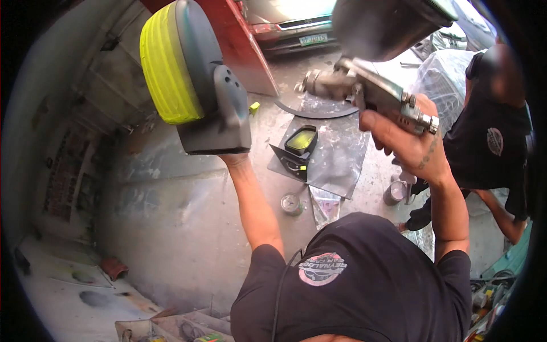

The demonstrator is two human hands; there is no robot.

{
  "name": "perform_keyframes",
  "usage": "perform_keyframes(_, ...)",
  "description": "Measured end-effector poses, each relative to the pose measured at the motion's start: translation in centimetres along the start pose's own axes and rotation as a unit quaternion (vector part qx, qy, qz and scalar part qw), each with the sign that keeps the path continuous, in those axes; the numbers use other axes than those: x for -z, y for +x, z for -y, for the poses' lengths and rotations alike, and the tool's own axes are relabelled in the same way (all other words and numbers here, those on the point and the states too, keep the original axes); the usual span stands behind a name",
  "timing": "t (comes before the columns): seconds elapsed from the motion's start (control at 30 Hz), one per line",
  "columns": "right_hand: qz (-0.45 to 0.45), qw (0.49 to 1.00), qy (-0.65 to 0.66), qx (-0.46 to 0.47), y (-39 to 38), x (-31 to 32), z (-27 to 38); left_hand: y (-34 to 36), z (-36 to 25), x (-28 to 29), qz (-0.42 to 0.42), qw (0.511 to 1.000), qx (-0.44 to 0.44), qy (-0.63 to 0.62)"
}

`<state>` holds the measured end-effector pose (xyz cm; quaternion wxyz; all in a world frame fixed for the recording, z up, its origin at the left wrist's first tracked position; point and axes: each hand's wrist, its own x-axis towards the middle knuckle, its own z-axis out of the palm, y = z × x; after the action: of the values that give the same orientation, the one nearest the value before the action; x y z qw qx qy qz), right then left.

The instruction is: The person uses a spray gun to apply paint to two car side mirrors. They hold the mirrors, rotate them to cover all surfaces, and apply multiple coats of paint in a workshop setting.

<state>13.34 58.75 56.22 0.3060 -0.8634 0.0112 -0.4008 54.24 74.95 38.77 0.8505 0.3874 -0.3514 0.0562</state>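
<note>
A dark car side mirror (196,45) is raised at the upper left, its glass face covered in yellow masking tape (165,68). My left hand (235,159) grips it from below at its base; the fingers are hidden behind the housing, with only the wrist side showing. To the right, my right hand (407,134) is wrapped round the handle of a metal spray gun (370,91). A dark paint cup (390,28) sits on top of the gun, cut off by the upper edge. The gun's nozzle points left toward the mirror, with a gap between them.
On the floor, a second yellow-faced side mirror (302,138) lies on a dark flat panel (339,157) beside a curved black strip (319,113). Two cans, one clear-sided (291,203) and one grey (394,192), stand nearby. A co-worker (487,137) is close on the right. A parked car (290,25) and red panel (228,43) stand ahead.
</note>
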Motion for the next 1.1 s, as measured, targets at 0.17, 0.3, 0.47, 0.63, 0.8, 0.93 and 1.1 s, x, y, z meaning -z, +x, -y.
perform_keyframes(0.17, -0.019, 0.996, 0.039, -0.08, -0.3, 1.2, 0.7, -2.7, -5.6, -8.5, -0.006, 0.986, 0.036, -0.164)
perform_keyframes(0.3, 0.079, 0.997, 0.026, -0.001, -0.5, 2.1, 2.4, -0.3, -1.2, 0.3, 0.215, 0.932, 0.073, -0.284)
perform_keyframes(0.47, 0.031, 0.989, -0.078, 0.124, -0.4, 2.0, 1.8, -2.5, -1.1, -1.8, 0.145, 0.968, 0.067, -0.193)
perform_keyframes(0.63, -0.059, 0.961, -0.252, 0.095, -0.5, 3.4, 0.0, -3.3, -1.5, -3.4, 0.113, 0.96, 0.095, -0.239)
perform_keyframes(0.8, -0.11, 0.969, -0.205, 0.087, 0.6, 4.0, 1.0, -3.8, 1.5, -2.9, 0.211, 0.903, 0.119, -0.354)
perform_keyframes(0.93, -0.031, 0.947, -0.251, 0.2, 0.7, 5.0, 0.9, -3.3, 1.6, -3.1, 0.201, 0.895, 0.153, -0.367)
perform_keyframes(1.1, 0.085, 0.996, -0.01, -0.026, 0.5, 4.1, 3.7, -2.5, 0.0, -5.8, 0.169, 0.845, 0.235, -0.45)
